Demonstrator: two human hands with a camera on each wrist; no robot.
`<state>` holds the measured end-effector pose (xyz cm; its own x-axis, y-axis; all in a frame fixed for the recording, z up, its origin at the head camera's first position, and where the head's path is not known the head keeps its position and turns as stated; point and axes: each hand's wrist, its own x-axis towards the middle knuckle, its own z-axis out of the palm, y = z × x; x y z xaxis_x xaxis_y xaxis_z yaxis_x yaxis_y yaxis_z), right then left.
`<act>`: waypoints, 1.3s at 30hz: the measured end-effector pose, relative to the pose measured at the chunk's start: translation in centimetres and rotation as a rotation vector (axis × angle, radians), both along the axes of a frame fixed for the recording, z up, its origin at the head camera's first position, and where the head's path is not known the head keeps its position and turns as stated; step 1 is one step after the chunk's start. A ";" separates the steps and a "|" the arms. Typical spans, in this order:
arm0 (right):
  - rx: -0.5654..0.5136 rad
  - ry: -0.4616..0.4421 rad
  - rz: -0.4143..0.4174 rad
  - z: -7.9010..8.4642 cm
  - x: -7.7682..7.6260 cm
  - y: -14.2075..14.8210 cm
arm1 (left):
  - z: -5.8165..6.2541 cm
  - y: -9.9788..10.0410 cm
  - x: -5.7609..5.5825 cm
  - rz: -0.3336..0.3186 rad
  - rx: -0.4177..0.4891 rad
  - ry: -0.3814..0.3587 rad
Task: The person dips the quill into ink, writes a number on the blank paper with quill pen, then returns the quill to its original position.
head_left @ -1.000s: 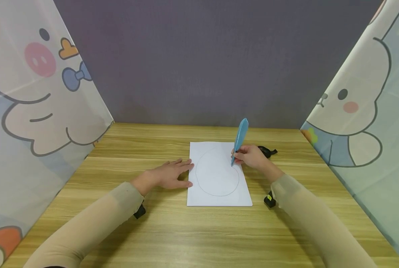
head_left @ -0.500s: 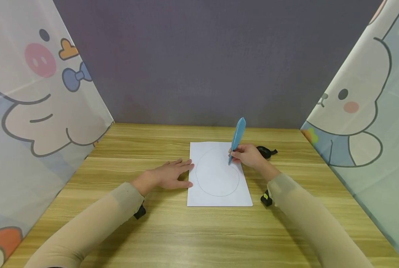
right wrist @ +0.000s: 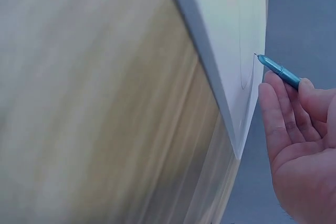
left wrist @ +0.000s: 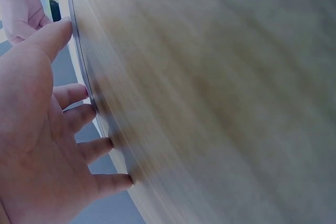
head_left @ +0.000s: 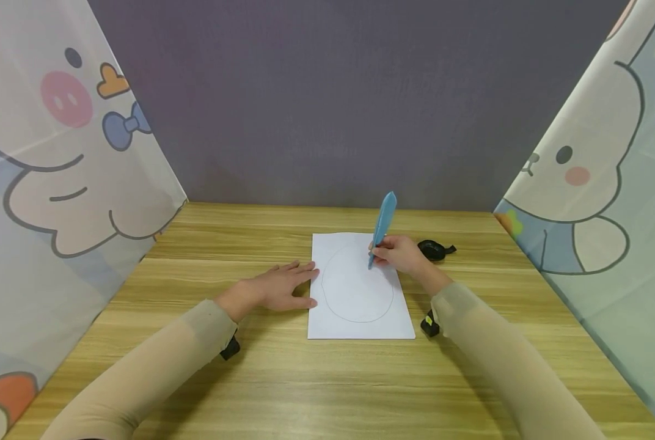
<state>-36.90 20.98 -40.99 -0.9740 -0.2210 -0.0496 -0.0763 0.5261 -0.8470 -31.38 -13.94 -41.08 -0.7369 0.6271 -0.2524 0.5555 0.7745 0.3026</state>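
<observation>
plainly, the right hand (head_left: pixel 401 253) holds a blue feather-shaped pen (head_left: pixel 384 221), its fingers pinching the shaft low down near the point while the plume leans up and slightly to the right. the right wrist view has the tip down at the sheet, right at the end of a thin drawn line (right wrist: pixel 241 40).

the pen's tip is over the upper right part of a stack of white paper (head_left: pixel 333 330), which lies flat on the wood-grain counter (head_left: pixel 283 385) between the two hands. on the sheet that line makes a large rounded outline, its lower curve plain and its upper part fainter.

the left hand (head_left: pixel 280 288) rests at the paper's left edge, palm down, fingers and thumb spread and grasping nothing, with the tips just on the margin.

just beyond the right wrist, on the counter, sits a small black rounded object (head_left: pixel 431 250) with a short tail; what it is i cannot tell. both arms wear beige sleeves (head_left: pixel 503 354), with a black device (head_left: pixel 429 325) under the right cuff. behind everything stands a dark grey panel (head_left: pixel 338 98), flanked by cartoon-printed sheets (head_left: pixel 591 153).
</observation>
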 end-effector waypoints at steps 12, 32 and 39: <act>-0.001 0.006 0.017 -0.2 -0.6 -1.2 | -0.2 0.1 -0.2 -0.001 -0.012 0.001; -0.007 0.026 0.017 0.0 -0.7 -3.1 | -0.2 0.1 -0.1 0.008 0.003 0.007; 0.015 0.044 0.038 -0.1 -0.8 -3.7 | -0.1 0.1 0.0 0.005 0.007 0.001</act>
